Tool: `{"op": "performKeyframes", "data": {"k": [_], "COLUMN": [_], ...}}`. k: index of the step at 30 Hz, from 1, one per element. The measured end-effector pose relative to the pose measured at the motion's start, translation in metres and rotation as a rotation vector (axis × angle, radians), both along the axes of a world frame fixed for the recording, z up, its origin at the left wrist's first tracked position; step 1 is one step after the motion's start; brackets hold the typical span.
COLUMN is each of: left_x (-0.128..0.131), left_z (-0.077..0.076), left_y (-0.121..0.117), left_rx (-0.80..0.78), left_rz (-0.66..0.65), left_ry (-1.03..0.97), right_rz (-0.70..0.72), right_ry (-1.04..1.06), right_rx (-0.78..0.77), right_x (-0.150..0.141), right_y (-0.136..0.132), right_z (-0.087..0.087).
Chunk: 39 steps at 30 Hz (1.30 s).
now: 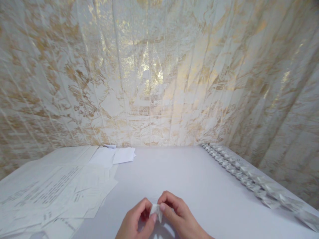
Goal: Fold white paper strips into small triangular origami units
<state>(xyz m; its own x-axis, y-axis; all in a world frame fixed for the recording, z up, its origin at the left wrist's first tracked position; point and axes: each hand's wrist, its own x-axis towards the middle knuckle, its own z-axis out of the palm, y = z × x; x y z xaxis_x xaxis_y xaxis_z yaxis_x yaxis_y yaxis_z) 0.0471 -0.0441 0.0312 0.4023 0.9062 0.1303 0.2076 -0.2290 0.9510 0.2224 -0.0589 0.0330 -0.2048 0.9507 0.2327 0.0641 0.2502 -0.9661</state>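
A small folded piece of white paper [156, 209] is held between my two hands, low in the middle of the head view, over the white table [164, 172]. My left hand [138, 219] pinches its left side between thumb and fingers. On the other side, my right hand [178, 212] grips the upper right edge, with its thumb against the paper. A pointed flap hangs down between the thumbs. The lower part of my hands is cut off by the frame's bottom edge.
Printed paper sheets [57, 192] lie overlapping on the left. Small blank white slips [124, 155] rest near the back edge. Long rows of folded paper pieces [239, 171] run along the right edge. A white and gold patterned curtain [149, 83] hangs behind the table.
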Motion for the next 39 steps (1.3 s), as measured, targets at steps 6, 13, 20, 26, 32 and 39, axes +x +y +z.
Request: {"op": "performKeyframes", "data": {"k": [6,13,20,26,32,39], "left_x": [-0.001,-0.002,-0.004,-0.004,-0.001,-0.001], "left_z": [-0.007,0.001,-0.004,-0.002,-0.002,0.001], "left_y": [0.002,-0.001,0.005,0.006,0.001,0.000], "left_rx": [-0.045,-0.008,-0.053,0.022,0.099,0.083], "left_rz": [-0.026,-0.050,-0.042,-0.053,-0.019,0.015], "left_ry": [-0.039,-0.037,-0.046,0.038,-0.018,-0.153], "right_rz": [0.026,0.000,0.051,0.060,-0.011,-0.039], "right_ry": [-0.160,-0.256,-0.434,-0.352,-0.299,-0.328], "right_rx": [0.199,0.339,0.528,0.488,0.378,0.537], "right_x": [0.003,0.005,0.010,0.009,0.007,0.011], "right_y": [-0.003,-0.003,-0.001,0.000,-0.001,-0.001], "right_z": [-0.003,-0.006,-0.001,-0.003,-0.005,-0.001]}}
